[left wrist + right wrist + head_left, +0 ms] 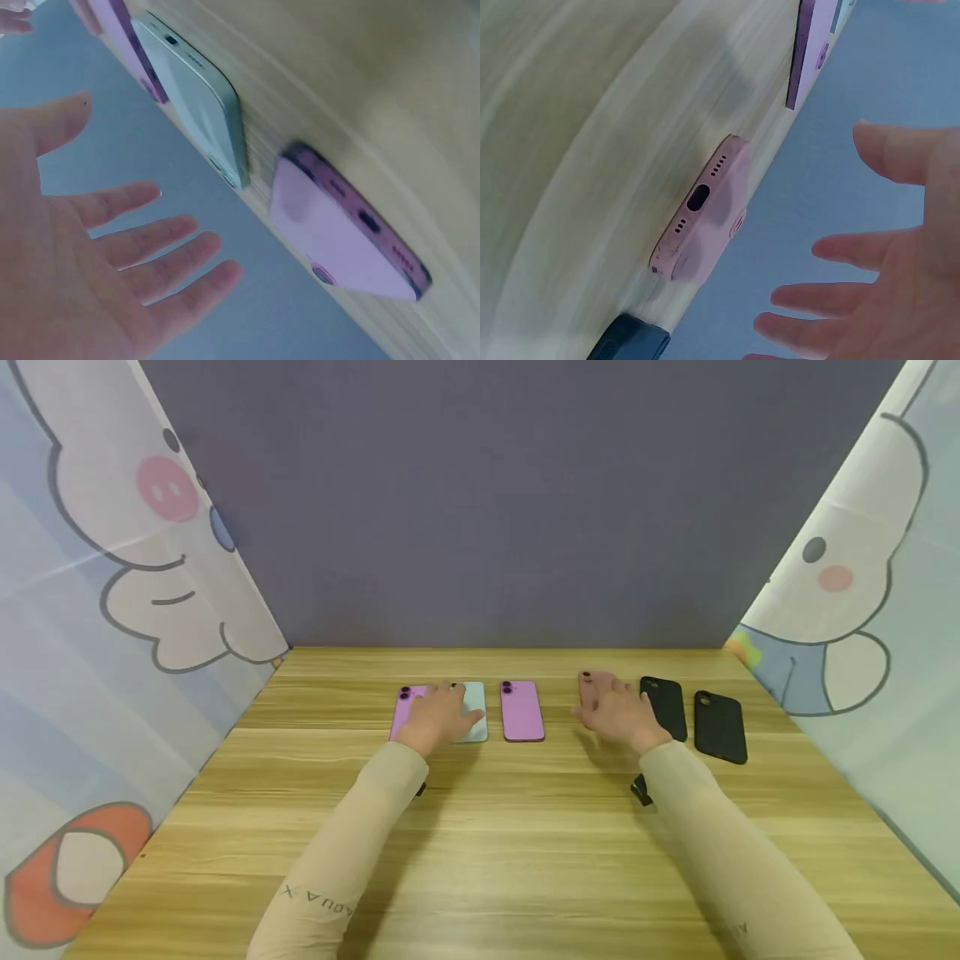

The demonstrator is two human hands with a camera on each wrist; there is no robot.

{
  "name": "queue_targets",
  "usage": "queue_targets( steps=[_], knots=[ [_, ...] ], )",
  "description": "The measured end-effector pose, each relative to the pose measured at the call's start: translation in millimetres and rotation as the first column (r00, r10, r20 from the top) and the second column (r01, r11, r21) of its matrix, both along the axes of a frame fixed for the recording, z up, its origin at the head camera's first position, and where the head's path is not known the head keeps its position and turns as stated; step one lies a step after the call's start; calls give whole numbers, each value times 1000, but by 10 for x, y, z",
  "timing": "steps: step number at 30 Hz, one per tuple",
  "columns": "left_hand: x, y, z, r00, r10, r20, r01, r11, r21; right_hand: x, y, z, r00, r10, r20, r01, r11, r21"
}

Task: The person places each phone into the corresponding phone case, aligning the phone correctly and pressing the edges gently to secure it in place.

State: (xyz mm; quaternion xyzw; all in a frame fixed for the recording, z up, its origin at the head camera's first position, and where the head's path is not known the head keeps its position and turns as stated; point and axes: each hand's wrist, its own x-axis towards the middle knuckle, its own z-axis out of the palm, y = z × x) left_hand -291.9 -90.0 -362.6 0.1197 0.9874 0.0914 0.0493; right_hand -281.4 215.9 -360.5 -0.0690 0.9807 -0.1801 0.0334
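Note:
My left hand (438, 714) hovers with fingers spread over a purple phone (407, 710) and a mint-green phone (474, 714), partly covering both. In the left wrist view the palm is bare, and the fingers stand apart from the phones. To the right of the mint phone lies another purple phone (522, 712), camera end away from me. My right hand (618, 714), also spread and holding nothing, is above a pink phone case (705, 214) with a port opening and speaker holes. Beside that hand lies a black phone case (666, 706).
A second black phone case (722, 727) lies farthest right, slightly angled. Everything rests in a row toward the back of the wooden table (510, 860). A grey panel (510, 510) rises behind, with cartoon-printed cloths (90, 635) at both sides.

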Motion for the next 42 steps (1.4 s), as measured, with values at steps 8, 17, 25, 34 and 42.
queue_targets(
  steps=[8,17,25,34,42],
  knots=[
    [-93,-139,47,999,38,17,-37,998,-54,-91,48,50,999,-38,32,36,998,46],
    [-75,-295,24,996,86,23,-85,996,-26,-153,229,-4,998,-51,35,49,998,33],
    [-71,-430,-45,986,166,35,-164,986,-40,-161,464,-54,989,-114,90,102,987,128],
    [-140,-565,-26,963,268,27,-262,957,-127,-284,822,-4,974,-223,44,201,937,286],
    [-115,-651,-6,944,313,106,-303,947,-106,-283,1184,-26,939,-330,101,286,908,306]
  ],
)
